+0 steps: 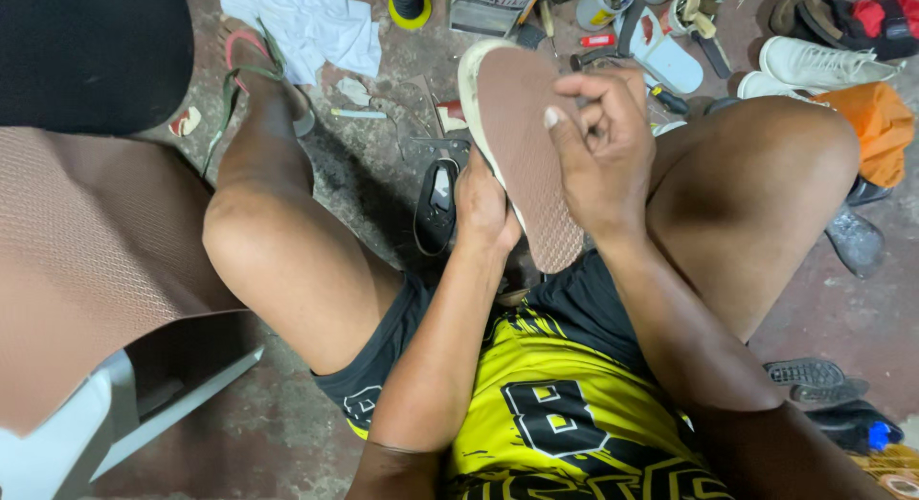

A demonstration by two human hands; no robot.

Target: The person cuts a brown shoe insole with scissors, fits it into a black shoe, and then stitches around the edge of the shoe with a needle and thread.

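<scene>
A shoe with a brown, fine-textured sole and a pale rim is held upside down between my knees. My left hand grips it from the left side, fingers behind it. My right hand rests on the sole's right edge, thumb pressed on the brown surface, fingers curled. Whether something small is pinched in those fingers cannot be seen. A black shoe lies on the floor just left of my left hand.
A large brown textured sheet lies over a white stool at left. White cloth, tools, cans and a light blue sandal litter the far floor. White sneakers and orange cloth sit at right; dark soles lower right.
</scene>
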